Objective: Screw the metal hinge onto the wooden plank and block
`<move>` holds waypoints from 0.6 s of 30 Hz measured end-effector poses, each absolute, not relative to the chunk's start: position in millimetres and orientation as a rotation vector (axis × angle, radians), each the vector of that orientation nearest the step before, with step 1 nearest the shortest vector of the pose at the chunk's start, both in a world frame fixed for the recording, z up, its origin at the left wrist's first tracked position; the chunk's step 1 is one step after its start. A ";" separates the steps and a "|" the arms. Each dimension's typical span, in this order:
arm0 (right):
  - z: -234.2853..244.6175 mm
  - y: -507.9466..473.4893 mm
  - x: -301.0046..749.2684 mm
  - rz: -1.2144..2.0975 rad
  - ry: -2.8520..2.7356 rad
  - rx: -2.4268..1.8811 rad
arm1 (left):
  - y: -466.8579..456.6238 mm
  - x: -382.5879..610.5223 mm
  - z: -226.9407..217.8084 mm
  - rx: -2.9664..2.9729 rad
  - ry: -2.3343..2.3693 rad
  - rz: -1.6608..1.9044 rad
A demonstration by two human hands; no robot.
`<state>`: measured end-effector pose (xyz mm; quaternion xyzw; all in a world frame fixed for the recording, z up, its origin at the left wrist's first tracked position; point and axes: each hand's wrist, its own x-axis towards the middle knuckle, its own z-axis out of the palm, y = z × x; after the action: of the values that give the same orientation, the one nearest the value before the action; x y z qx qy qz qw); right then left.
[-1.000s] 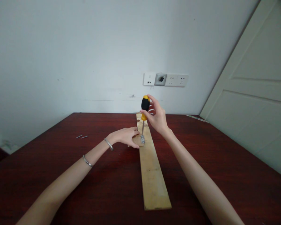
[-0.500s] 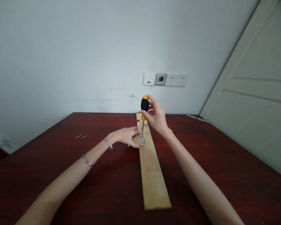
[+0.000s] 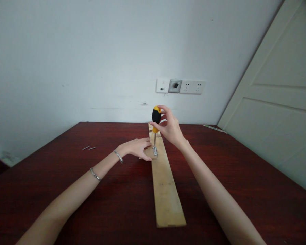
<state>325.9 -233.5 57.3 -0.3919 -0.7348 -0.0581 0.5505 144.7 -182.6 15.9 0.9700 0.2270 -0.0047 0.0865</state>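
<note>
My right hand pinches the black-and-yellow handle of a screwdriver between thumb and fingers. Its shaft points down, nearly upright, and the tip meets a small metal bracket. The bracket lies on a long pale wooden plank and a small wooden piece at the plank's left edge. My left hand grips that piece, thumb on the near side and fingers on the far side. Any screw under the tip is too small to make out.
Two screws or nails lie to the left on the dark red tabletop. A thin printed strip rests at the back right edge. Behind stands a white wall with sockets; a pale panelled door is on the right.
My right hand and the screwdriver handle have shifted slightly left and down, the handle turned a little. My left hand, the plank and the bracket look unmoved.
</note>
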 end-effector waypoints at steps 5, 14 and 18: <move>66.8 -241.7 328.0 -0.117 -1.841 -0.959 | -180.8 145.3 12.5 2.904 0.619 0.022; 68.4 -237.4 335.2 -0.189 -1.741 -1.007 | -181.2 147.0 10.2 2.904 0.653 0.047; 70.6 -237.3 338.8 -0.168 -1.732 -0.994 | -178.6 145.9 10.2 2.905 0.622 0.099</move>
<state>338.8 -237.3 70.6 -0.4178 -0.7282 -0.0705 0.5388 145.9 -178.6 10.2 0.9738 0.2086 0.0332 0.0846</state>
